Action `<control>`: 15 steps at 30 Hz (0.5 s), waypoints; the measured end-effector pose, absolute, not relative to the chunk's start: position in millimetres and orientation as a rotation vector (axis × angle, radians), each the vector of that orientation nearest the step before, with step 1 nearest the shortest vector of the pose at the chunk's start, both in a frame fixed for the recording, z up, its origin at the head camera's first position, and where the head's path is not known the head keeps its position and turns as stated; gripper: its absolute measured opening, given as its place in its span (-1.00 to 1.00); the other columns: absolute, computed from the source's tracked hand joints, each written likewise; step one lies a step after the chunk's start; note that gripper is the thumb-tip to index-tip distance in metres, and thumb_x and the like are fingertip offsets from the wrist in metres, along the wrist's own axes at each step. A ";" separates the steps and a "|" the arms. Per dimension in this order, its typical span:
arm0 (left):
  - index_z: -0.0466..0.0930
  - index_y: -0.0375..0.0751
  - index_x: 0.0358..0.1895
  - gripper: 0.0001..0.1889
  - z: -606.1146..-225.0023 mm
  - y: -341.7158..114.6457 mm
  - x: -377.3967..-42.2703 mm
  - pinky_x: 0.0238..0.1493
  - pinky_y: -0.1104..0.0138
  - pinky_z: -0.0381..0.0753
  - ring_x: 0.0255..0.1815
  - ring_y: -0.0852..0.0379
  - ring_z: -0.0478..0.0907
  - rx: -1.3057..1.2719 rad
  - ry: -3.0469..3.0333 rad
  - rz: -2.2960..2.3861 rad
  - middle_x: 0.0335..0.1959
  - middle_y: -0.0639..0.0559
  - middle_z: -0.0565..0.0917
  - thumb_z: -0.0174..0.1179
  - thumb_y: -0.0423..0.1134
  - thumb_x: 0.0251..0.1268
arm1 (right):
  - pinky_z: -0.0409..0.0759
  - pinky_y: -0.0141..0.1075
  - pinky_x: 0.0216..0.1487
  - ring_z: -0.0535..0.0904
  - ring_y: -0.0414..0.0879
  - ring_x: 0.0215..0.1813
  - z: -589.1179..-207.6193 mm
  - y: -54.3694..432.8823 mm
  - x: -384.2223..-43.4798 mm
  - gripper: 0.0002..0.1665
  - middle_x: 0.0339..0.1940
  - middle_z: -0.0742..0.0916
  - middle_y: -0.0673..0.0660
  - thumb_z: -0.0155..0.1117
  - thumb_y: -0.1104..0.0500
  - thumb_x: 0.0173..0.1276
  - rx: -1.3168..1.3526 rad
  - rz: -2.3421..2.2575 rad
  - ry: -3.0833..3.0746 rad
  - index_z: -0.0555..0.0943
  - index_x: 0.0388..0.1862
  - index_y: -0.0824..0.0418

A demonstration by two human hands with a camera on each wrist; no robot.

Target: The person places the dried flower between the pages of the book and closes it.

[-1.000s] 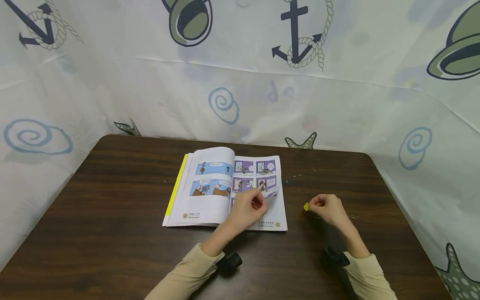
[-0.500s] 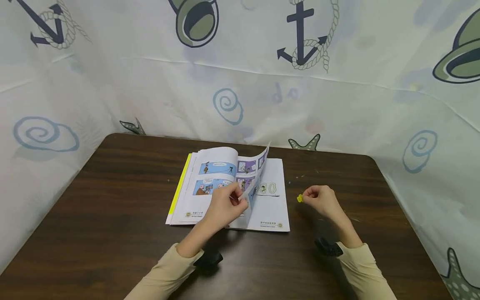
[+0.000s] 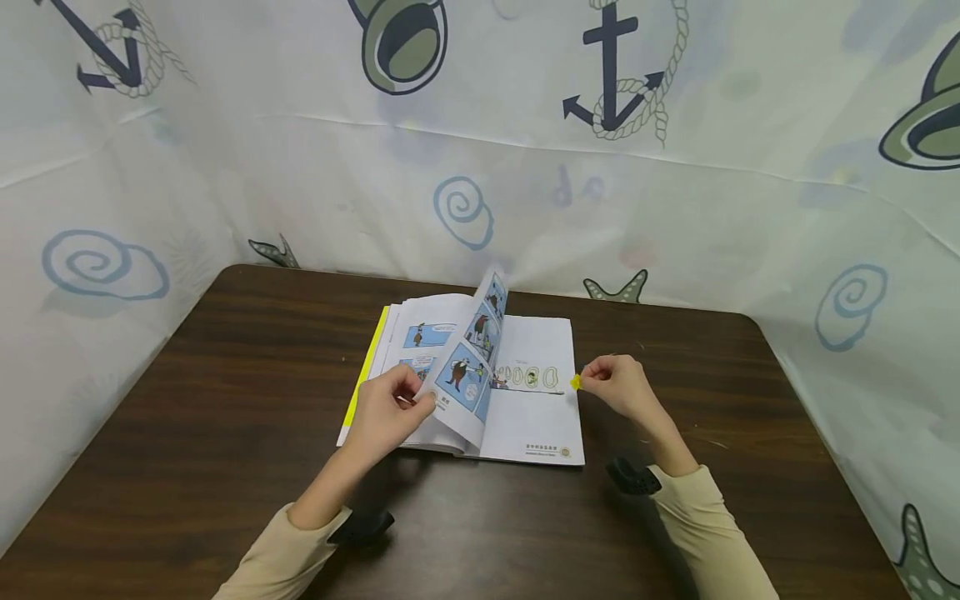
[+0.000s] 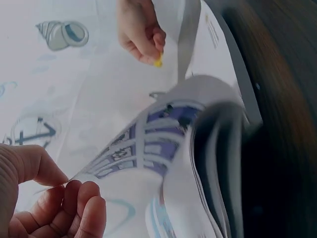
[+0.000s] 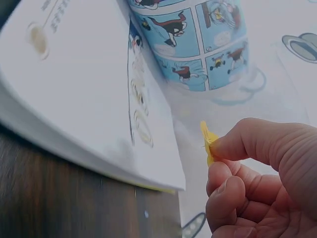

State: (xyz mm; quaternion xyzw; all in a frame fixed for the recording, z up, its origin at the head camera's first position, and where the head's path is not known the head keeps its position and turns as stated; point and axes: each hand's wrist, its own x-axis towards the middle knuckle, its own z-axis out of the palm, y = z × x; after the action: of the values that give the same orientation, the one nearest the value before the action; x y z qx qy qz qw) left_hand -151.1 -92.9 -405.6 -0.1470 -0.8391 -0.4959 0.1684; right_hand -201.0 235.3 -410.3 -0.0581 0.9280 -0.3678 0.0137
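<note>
An open comic book lies on the table, with color panels on its left side and a mostly white page on its right. My left hand pinches the edge of a page, which stands raised and curved over the middle of the book. In the left wrist view that page stretches from thumb and fingertips to the spine. Beside the book's right edge, my right hand pinches a small yellow piece with a lobed outline, perhaps a flower shape. Its exact kind is unclear.
The dark wooden table has rounded far corners. A white cloth printed with anchors, shells and starfish hangs behind and beside it. Tiny specks and thin scraps lie at the right of the table. A dark wrist camera sits under each forearm.
My left hand has moved left, lifting the page from nearly flat to raised and turned partway over. My right hand has moved left and slightly away with the yellow piece, to the book's edge.
</note>
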 end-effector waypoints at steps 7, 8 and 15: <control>0.43 -0.21 -0.62 -0.83 -411.1 -121.5 -143.0 -0.62 0.44 0.43 -0.67 0.27 0.38 -0.262 -2.475 -1.344 -0.71 0.09 0.49 0.23 -0.48 -0.12 | 0.32 -0.38 -0.54 0.39 -0.15 -0.54 -411.9 217.2 -208.7 -0.94 -0.60 0.61 0.08 0.24 0.35 0.13 -0.193 -1.176 2.868 0.63 -0.46 0.36; 0.43 -0.22 -0.61 -0.84 -412.0 -124.7 -141.7 -0.63 0.44 0.42 -0.67 0.27 0.38 -0.251 -2.478 -1.335 -0.70 0.08 0.49 0.23 -0.47 -0.12 | 0.32 -0.38 -0.54 0.39 -0.15 -0.54 -412.1 214.7 -209.5 -0.94 -0.60 0.61 0.08 0.24 0.35 0.13 -0.199 -1.180 2.863 0.63 -0.46 0.37; 0.42 -0.21 -0.63 -0.84 -421.1 -144.3 -135.8 -0.64 0.43 0.37 -0.64 0.25 0.40 -0.150 -2.517 -1.248 -0.71 0.08 0.50 0.22 -0.46 -0.13 | 0.31 -0.37 -0.54 0.39 -0.14 -0.53 -416.9 196.2 -215.5 -0.93 -0.60 0.60 0.09 0.24 0.35 0.14 -0.204 -1.208 2.823 0.63 -0.46 0.37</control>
State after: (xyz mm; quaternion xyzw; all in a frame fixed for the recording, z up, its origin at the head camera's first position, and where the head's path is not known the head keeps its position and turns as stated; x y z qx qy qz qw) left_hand -135.8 -144.3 -421.1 -0.0524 -0.8826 -0.4376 0.1636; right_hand -215.5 196.2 -416.9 -0.0664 0.9168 -0.3924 0.0323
